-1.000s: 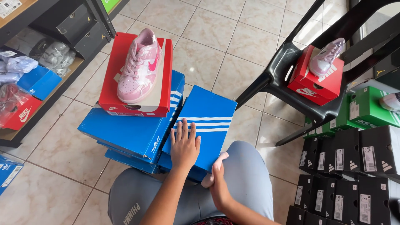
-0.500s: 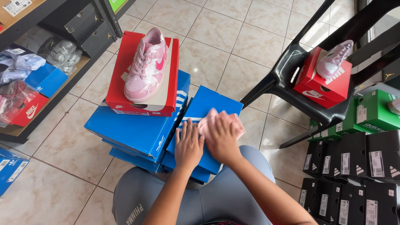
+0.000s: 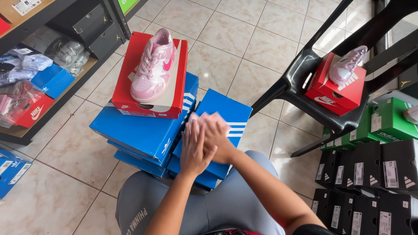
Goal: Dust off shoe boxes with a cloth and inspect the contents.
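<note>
Both hands lie flat, grasping nothing: left hand [image 3: 194,150] and blurred right hand [image 3: 216,132] overlap on the leaning blue shoebox [image 3: 228,115], hiding its middle; its lower end disappears behind the knees [image 3: 209,204].

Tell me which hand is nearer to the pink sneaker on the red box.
Left. The left hand lies just below and right of the pink sneaker and its red box. The right hand overlaps it on the far side, over the blue box.
</note>
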